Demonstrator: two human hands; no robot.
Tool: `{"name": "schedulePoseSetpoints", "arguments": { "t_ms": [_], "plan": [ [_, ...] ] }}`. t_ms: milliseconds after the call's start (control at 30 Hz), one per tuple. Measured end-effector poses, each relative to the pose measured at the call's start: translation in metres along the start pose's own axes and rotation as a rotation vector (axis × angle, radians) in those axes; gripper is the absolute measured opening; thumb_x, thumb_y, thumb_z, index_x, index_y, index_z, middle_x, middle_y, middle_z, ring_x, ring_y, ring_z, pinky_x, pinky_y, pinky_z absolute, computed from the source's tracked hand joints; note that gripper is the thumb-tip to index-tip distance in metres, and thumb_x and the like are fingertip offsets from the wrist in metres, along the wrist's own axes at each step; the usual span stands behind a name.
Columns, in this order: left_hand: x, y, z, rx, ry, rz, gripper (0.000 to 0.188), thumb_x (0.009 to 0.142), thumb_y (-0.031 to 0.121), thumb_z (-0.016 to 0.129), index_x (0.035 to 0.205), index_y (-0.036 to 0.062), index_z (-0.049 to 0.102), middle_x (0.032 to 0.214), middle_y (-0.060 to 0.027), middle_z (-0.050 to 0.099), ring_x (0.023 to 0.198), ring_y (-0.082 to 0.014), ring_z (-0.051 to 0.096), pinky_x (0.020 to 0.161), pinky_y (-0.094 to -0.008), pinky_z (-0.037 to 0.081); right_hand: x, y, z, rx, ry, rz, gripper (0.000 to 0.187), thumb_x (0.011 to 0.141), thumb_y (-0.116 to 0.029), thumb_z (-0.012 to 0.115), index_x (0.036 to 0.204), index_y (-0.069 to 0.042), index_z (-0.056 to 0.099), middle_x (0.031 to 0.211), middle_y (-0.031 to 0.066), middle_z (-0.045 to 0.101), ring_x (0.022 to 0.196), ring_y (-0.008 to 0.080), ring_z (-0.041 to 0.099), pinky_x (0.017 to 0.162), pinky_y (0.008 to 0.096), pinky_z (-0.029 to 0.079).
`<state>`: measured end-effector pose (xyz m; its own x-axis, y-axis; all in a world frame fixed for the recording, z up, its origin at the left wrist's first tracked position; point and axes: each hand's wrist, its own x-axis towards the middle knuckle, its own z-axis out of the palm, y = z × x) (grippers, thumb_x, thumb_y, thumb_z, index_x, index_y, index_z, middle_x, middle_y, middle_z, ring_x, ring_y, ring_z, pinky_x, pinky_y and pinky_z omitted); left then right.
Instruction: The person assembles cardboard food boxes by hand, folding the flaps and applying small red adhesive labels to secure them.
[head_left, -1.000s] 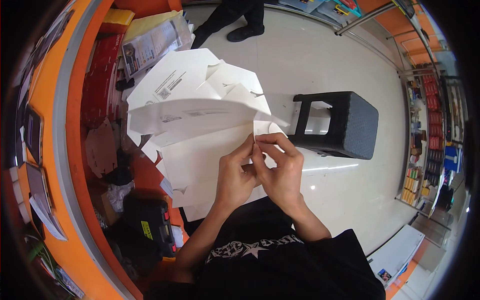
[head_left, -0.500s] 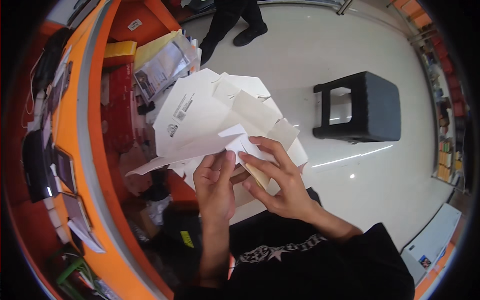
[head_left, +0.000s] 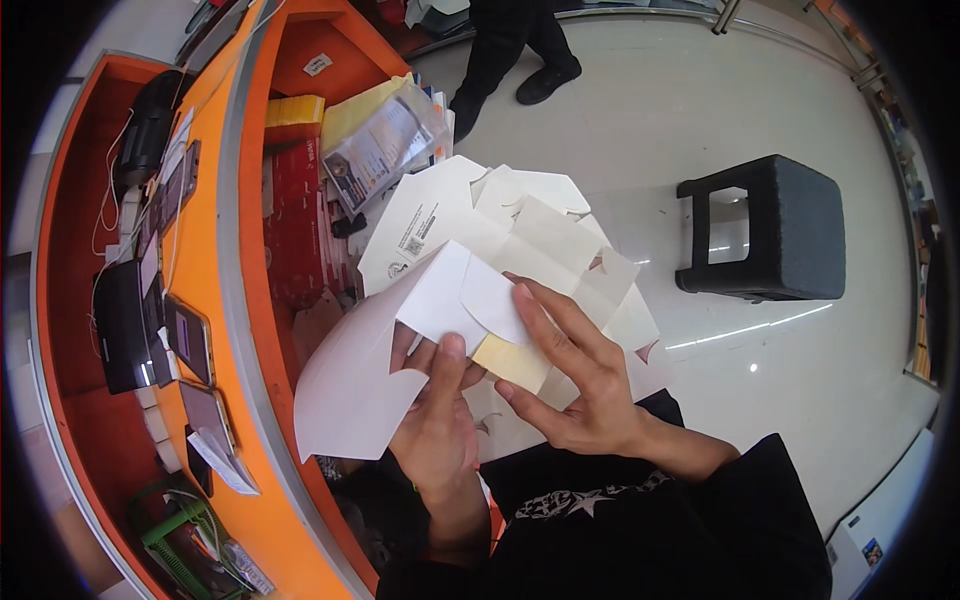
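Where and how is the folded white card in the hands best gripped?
Probably take the folded white card by its right end, from the right, fingers over the flap and thumb at the near edge, as the right hand does. Creases there likely stiffen it; the wide left panel bows loose and might bend.

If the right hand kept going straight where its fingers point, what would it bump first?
The right hand would probably meet the folded card first, right by its fingertips, though depth is unclear.
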<state>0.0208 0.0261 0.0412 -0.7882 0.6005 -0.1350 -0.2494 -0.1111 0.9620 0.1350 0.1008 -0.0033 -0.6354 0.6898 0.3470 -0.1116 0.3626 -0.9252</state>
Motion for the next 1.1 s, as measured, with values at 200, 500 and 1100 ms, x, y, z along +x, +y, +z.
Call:
{"name": "schedulePoseSetpoints", "arguments": {
  "t_ms": [200, 500, 1100],
  "plan": [
    [0.002, 0.0, 0.0, -0.048, 0.007, 0.094, 0.032, 0.09, -0.002, 0.058, 0.12, -0.0092, 0.052, 0.105, -0.0178, 0.067, 0.092, -0.0173, 0.068, 0.075, -0.0292, 0.061, 0.006, -0.004, 0.002, 0.01, -0.003, -0.047, 0.071, 0.078, -0.01, 0.074, 0.139, 0.004, 0.042, 0.141, 0.0249, 0.041, 0.127, 0.0391, 0.047, 0.103, 0.0398, 0.041],
    [0.005, 0.005, 0.009, -0.049, 0.068, 0.106, 0.032, 0.09, -0.001, 0.06, 0.12, -0.0088, 0.053, 0.103, -0.0185, 0.068, 0.087, -0.0184, 0.07, 0.072, -0.0287, 0.062, 0.01, -0.006, -0.008, 0.015, -0.094, -0.052, 0.074, 0.077, -0.009, 0.072, 0.141, 0.005, 0.039, 0.143, 0.0264, 0.04, 0.132, 0.0398, 0.042, 0.107, 0.0406, 0.034],
    [0.003, -0.007, 0.03, 0.248, -0.422, 0.259, 0.06, 0.092, 0.02, 0.064, 0.135, -0.0133, 0.039, 0.126, -0.0275, 0.056, 0.114, -0.0351, 0.058, 0.096, -0.0399, 0.049, 0.017, 0.007, -0.027, 0.131, 0.225, 0.221, 0.052, 0.083, -0.01, 0.069, 0.129, 0.007, 0.051, 0.121, 0.0197, 0.06, 0.108, 0.0268, 0.061, 0.091, 0.0355, 0.048]
  ]
}}
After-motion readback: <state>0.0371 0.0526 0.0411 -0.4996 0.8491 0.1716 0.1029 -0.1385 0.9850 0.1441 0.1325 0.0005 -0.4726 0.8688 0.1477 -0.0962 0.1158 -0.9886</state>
